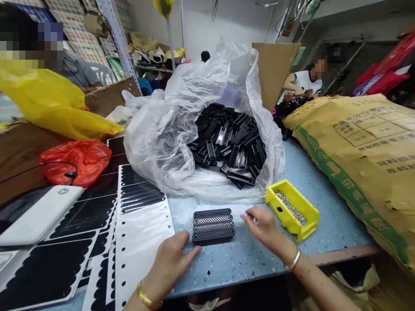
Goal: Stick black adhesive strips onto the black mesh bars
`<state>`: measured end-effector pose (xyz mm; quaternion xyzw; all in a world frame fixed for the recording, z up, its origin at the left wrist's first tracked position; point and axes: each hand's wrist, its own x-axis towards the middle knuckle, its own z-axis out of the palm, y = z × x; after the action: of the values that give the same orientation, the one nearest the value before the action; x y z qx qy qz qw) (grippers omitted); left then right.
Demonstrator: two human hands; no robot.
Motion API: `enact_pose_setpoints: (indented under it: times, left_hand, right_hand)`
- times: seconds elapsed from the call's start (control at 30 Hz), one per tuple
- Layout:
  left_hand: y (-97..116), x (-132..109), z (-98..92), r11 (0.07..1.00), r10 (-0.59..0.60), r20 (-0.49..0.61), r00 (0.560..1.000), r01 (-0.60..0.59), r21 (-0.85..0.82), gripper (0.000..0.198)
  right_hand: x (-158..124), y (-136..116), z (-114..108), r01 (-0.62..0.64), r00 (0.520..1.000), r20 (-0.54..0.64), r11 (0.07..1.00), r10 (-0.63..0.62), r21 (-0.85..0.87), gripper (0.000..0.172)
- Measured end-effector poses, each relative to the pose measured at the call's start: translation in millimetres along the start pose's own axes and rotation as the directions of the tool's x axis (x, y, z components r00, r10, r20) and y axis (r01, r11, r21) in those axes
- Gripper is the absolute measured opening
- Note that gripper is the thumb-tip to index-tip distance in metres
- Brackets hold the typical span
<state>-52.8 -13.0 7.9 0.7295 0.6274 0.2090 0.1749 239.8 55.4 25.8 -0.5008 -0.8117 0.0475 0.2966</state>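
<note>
Several black plastic strips (214, 225) with a lattice pattern lie side by side in a row on the blue speckled table. At their left end is my left hand (175, 257), thumb and forefinger apart, the thumb just below the nearest strip; I cannot tell if it touches them. To the right of the strips, my right hand (264, 226) hovers with thumb and fingertips pinched together; anything between them is too small to make out. Close beside it stands a yellow bin (306, 235) holding many small metal pieces (292, 207).
Behind the strips, a big clear plastic bag (155, 147) lies open, full of black plastic parts (227, 142). Sheets of black stickers (139, 190) and a white power bank (40, 214) are at left. A yellow sack (363, 160) bulges on the right. Two people sit farther back.
</note>
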Motion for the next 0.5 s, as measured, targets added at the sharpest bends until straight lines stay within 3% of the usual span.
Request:
enact_pose_setpoints:
  times: [0.07, 0.13, 0.23, 0.37, 0.5]
  left_hand:
    - [0.2, 7.1, -5.2, 0.998, 0.031, -0.086, 0.996, -0.036, -0.053, 0.029]
    - [3.5, 19.9, -11.1, 0.992, 0.076, -0.162, 0.984, -0.092, -0.091, 0.028]
    - [13.6, 44.5, -19.4, 0.980, 0.149, -0.240, 0.959, -0.176, -0.094, 0.023]
    - [28.3, 69.9, -24.8, 0.959, 0.239, -0.272, 0.932, -0.271, -0.086, 0.019]
    - [40.2, 80.8, -27.2, 0.927, 0.298, -0.335, 0.894, -0.355, -0.123, 0.015]
  right_hand:
    - [35.7, 16.7, -5.8, -0.018, 1.000, -0.004, 0.993, 0.017, -0.118, 0.014]
    - [72.9, 29.3, -5.6, -0.089, 0.989, 0.088, 0.949, 0.121, -0.304, 0.017]
    - [113.7, 39.8, 2.9, -0.131, 0.918, 0.261, 0.849, 0.299, -0.511, 0.025]
    - [130.6, 46.1, 6.3, -0.124, 0.896, 0.306, 0.842, 0.322, -0.525, 0.027]
    - [118.5, 31.3, -18.1, -0.157, 0.921, 0.237, 0.852, 0.308, -0.499, 0.036]
